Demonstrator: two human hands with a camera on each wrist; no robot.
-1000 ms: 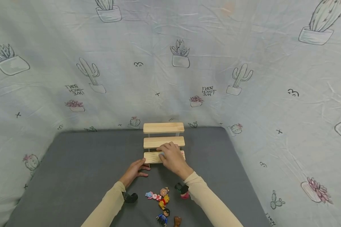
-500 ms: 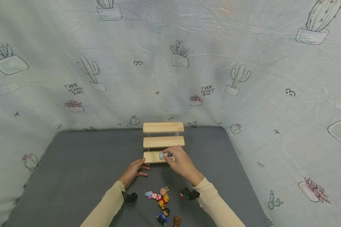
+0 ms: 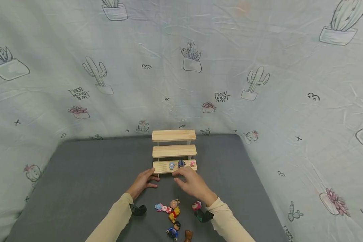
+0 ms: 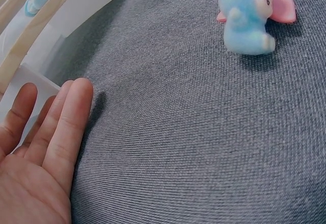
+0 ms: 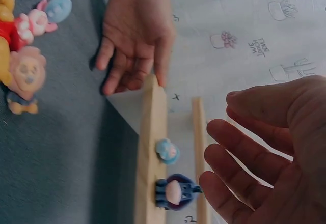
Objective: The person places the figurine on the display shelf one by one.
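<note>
Beige long sleeves (image 3: 115,218), black wrist straps (image 3: 138,210) (camera mounts), bare hands.

I'm looking at a makeshift recording booth: cactus-print sheets (image 3: 260,50) hang across the frame's top and sides, a grey-covered bench (image 3: 87,174) below.

A: Grey table (image 3: 78,188) is carrying the wooden stepped shelf (image 3: 173,150)?
B: Yes. Loose figurines (image 3: 170,210) are lying near its front edge; three small figures (image 3: 181,164) are standing on the lowest step.

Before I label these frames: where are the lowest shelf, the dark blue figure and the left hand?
Lowest shelf (image 3: 161,167), head view, bare left part.
Dark blue figure (image 5: 173,192), right wrist view, its body.
Left hand (image 3: 143,182), head view, back of hand.
</note>
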